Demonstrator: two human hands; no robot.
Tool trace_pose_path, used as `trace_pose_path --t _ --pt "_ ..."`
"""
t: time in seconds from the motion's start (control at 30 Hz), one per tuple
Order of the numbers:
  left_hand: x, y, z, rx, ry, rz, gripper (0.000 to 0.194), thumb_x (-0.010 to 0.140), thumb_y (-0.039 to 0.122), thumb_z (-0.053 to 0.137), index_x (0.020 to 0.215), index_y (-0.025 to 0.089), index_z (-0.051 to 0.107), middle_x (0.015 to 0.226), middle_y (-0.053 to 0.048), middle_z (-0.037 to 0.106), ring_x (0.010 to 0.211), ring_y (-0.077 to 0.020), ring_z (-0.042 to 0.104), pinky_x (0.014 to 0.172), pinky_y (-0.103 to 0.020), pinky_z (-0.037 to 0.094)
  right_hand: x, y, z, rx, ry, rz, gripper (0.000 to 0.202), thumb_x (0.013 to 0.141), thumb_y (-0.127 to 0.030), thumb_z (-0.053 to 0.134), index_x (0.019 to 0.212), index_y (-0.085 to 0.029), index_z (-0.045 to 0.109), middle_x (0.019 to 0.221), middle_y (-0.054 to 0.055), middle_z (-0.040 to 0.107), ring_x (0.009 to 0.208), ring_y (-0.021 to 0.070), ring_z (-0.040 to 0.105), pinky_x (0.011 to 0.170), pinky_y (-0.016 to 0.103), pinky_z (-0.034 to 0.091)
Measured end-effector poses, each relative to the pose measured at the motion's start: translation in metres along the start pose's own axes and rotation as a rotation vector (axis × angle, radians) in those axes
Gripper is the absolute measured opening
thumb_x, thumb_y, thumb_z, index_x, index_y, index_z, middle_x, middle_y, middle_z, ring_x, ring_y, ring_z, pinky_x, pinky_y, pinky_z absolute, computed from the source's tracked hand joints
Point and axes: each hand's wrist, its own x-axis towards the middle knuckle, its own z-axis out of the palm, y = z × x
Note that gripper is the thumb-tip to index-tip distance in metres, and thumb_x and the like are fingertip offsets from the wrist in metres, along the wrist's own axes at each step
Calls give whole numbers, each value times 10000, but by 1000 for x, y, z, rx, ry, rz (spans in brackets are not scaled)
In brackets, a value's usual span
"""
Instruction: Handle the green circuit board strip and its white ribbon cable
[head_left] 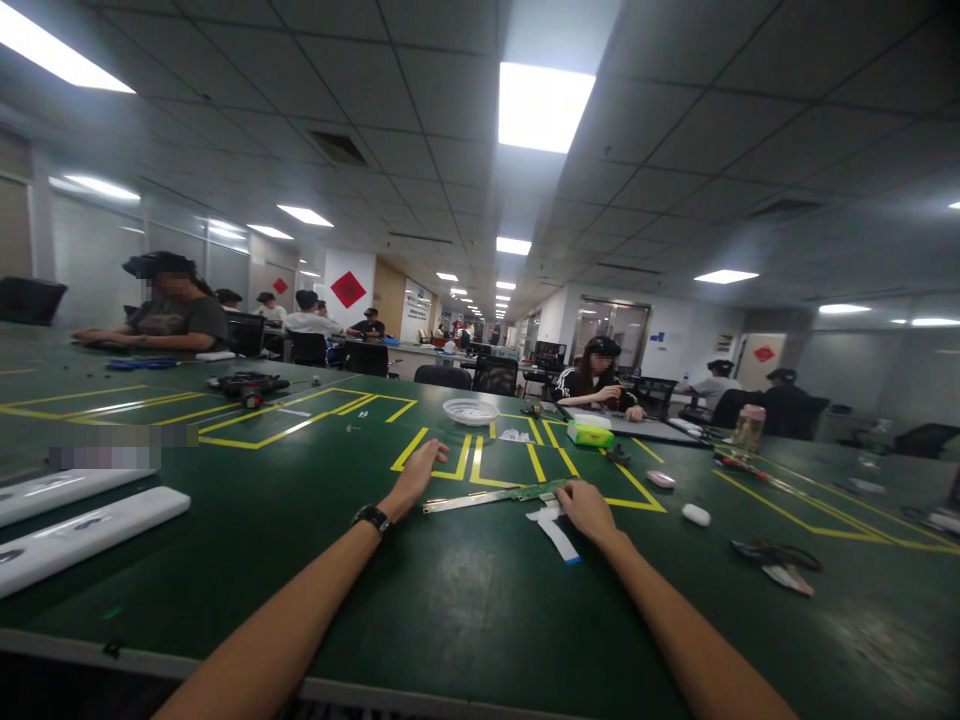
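My right hand [587, 507] has its fingers closed on the right end of a long, thin strip with a green circuit board [536, 491] on it. The strip's metallic left part [469, 501] lies just in front of my left hand [421, 470], which is held over the green table with its fingers apart and nothing in them. A dark watch is on the left wrist. From beside my right hand, a white ribbon cable [556, 537] with a blue tip stretches toward the near edge. Farther back is a white round basket [471, 411].
Two long white objects [94, 535] lie at the left. A green and white box [590, 432], a pink case [661, 479] and a white case [696, 514] are on the right, with a dark cable bundle [778, 556]. People sit at the table's far side.
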Motion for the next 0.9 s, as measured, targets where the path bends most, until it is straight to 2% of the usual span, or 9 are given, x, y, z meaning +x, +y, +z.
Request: trace_pose_path --t 0.13,0.3,0.5,0.67,0.9 --pt "-2 -5 5 135 -95 141 494 917 534 246 890 181 590 854 -43 618 857 -188 557 791 -291 424 -5 -12 8 -57 -75 -144 216 848 -282 517 830 -156 692 938 116 674 923 228 594 805 295 398" --pt "-4 -4 9 270 -175 242 492 934 471 212 873 174 599 847 -43 635 849 -185 581 786 -280 426 -17 -38 16 -149 -158 -325 311 884 -325 464 1067 -155 650 1117 129 616 1048 241 549 884 317 397" --pt "-1 -1 -1 537 -111 345 380 947 381 301 848 176 605 871 -59 643 869 -199 566 806 -302 408 -30 -66 22 -158 -219 -433 384 902 -401 439 1192 -203 592 1206 112 578 1152 267 478 947 372 354" --pt "-5 0 -3 767 -103 413 263 938 294 381 894 175 611 917 -68 636 901 -201 534 847 -312 394 -22 -61 22 -235 -214 -350 423 903 -437 422 1220 -213 589 1227 123 564 1167 291 458 967 441 322" --pt "-13 1 3 882 -180 396 235 930 274 400 908 182 615 915 -68 632 899 -209 512 799 -306 399 -2 -14 9 -327 -189 -79 409 888 -425 429 1153 -191 635 1203 147 567 1162 325 465 927 449 364"
